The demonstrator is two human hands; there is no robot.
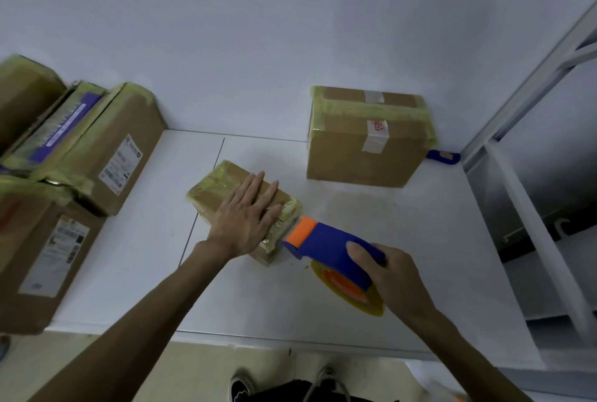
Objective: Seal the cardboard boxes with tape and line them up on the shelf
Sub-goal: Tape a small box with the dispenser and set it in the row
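A small cardboard box (213, 188) wrapped in yellowish tape lies in the middle of the white table (420, 240). My left hand (245, 217) presses flat on its top with straight fingers. My right hand (394, 275) grips the handle of a blue and orange tape dispenser (329, 246). The dispenser's orange front end touches the box's near right corner. Its yellow tape roll (352, 295) hangs below the handle.
A larger taped cardboard box (365, 143) stands at the back right, with a second blue dispenser (442, 156) behind it. Several taped boxes (106, 149) are stacked at the left. A white shelf frame (529, 143) rises on the right. My shoes (242, 385) show below the table edge.
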